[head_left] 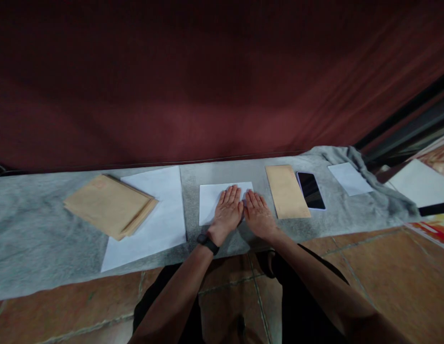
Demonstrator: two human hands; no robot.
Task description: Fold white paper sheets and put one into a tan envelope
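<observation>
A folded sheet of white paper lies on the grey cloth in front of me. My left hand rests flat on its right half, fingers stretched forward, with a dark band on the wrist. Beside it, my right hand lies flat over the paper's right edge, and the two hands nearly touch at the thumbs. Neither hand grips anything. Just right of my right hand is a brown envelope. What lies under the palms is hidden.
On the left, a stack of brown envelopes overlaps white sheets. A phone lies against the single envelope, and a smaller white paper is farther right. The grey cloth covers a narrow surface before a dark red backdrop.
</observation>
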